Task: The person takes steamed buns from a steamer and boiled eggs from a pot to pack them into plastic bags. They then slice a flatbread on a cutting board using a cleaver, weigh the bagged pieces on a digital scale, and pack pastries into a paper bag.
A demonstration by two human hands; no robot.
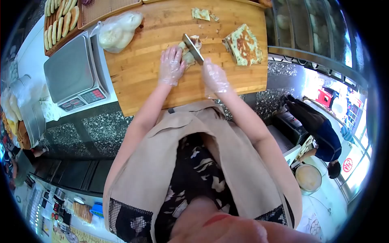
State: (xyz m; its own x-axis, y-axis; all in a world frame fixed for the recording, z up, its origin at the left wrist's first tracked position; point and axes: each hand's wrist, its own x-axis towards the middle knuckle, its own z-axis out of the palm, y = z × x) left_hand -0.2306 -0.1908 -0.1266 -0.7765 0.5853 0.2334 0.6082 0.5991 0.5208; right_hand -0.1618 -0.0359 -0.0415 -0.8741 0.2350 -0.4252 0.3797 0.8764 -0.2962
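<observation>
On the wooden board, my left hand, in a clear plastic glove, rests with its fingers spread against a piece of filled flatbread. My right hand, gloved too, is wrapped round the handle of a knife. The blade slants up and left across the flatbread, just right of my left fingertips. A larger browned flatbread with green bits lies to the right on the board. Small cut pieces are near the board's far edge. The knife handle is mostly hidden by my right hand.
A plastic bag of pale dough or buns sits at the board's left. Beyond it are a digital scale and a tray of long breads. Metal-framed shelving stands at the right. Another person is at the far right.
</observation>
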